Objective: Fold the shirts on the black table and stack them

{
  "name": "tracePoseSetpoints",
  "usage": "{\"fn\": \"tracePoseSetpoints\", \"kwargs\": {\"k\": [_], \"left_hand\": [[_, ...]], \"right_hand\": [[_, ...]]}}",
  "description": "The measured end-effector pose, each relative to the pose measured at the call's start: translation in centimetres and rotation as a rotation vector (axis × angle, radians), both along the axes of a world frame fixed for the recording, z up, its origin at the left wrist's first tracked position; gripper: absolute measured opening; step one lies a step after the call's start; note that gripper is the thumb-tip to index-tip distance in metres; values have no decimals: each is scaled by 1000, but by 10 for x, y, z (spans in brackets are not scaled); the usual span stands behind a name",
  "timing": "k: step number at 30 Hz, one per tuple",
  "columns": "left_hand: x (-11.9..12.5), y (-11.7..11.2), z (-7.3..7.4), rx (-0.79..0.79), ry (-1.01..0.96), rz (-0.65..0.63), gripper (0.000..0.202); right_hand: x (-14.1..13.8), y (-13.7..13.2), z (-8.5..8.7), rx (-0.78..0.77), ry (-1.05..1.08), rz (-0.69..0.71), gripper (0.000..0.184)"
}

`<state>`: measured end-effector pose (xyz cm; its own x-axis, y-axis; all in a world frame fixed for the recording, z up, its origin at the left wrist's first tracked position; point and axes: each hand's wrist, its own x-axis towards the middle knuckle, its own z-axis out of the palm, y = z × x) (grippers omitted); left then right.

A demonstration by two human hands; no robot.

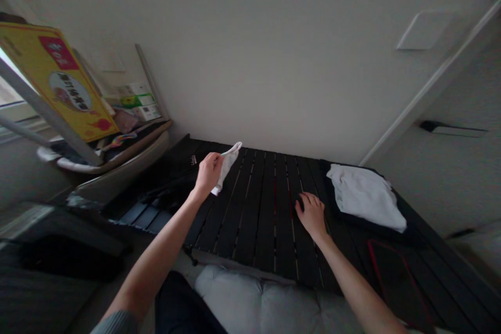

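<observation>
My left hand [210,171] is closed on the edge of a white sock [228,166], a small limp piece whose opening loops out toward the wall. The sock hangs over the black slatted table [256,203]. To the right, my right hand [312,213] is held low over the slats with fingers bent and a little apart, nothing in it. Beside that hand lies folded white clothing [364,195], stacked on dark cloth [332,193]. Left of my left hand, black clothing [168,188] with small pale lettering is spread on the table; its outline blends into the dark slats.
A dark flat object with a red edge [399,276] lies at the table's right front. On the left, a chair [129,154] bears a yellow box [66,83] and small packages [143,102]. A grey cushion [270,297] is before me; the wall [274,62] stands behind the table.
</observation>
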<state>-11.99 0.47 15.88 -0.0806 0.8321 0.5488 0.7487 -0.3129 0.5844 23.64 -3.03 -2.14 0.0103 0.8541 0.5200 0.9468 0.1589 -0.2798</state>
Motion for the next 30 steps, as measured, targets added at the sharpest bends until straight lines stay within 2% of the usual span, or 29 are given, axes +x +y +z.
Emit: {"fn": "tracePoseSetpoints", "kwargs": {"k": [3, 6, 9, 11, 12, 14, 16, 17, 19, 21, 24, 26, 30], "left_hand": [[45, -18, 11, -171, -105, -155, 26], [78, -34, 11, -256, -172, -254, 27], [102, -47, 9, -287, -210, -294, 28], [113, -53, 10, -305, -215, -294, 28], [117, -55, 11, -313, -212, -289, 27], [120, -56, 12, -320, -193, -276, 25], [117, -53, 13, -321, -163, -264, 26], [114, -51, 13, -332, -151, -264, 28], [106, -48, 12, -387, -178, -314, 33], [97, -47, 10, -478, -301, -436, 35], [85, -50, 5, -584, -418, -593, 24], [79, -52, -1, -596, -356, -598, 22], [72, -49, -11, -531, -163, -482, 18]], "right_hand": [[-23, -19, 31, 76, 178, 50, 33], [-51, -47, 79, 135, 340, 227, 37], [-73, -73, 125, 178, 365, 403, 51], [-83, -84, 143, 173, 324, 455, 66], [-86, -87, 148, 161, 305, 459, 67], [-89, -90, 148, 133, 310, 441, 51], [-89, -88, 143, 94, 404, 416, 25], [-86, -86, 141, 62, 483, 401, 19], [-80, -82, 138, -16, 673, 356, 16], [-72, -78, 138, -67, 840, 292, 18], [-59, -72, 139, -57, 913, 207, 23], [-50, -70, 135, -28, 865, 134, 22], [-31, -66, 123, -28, 720, -26, 23]]}}
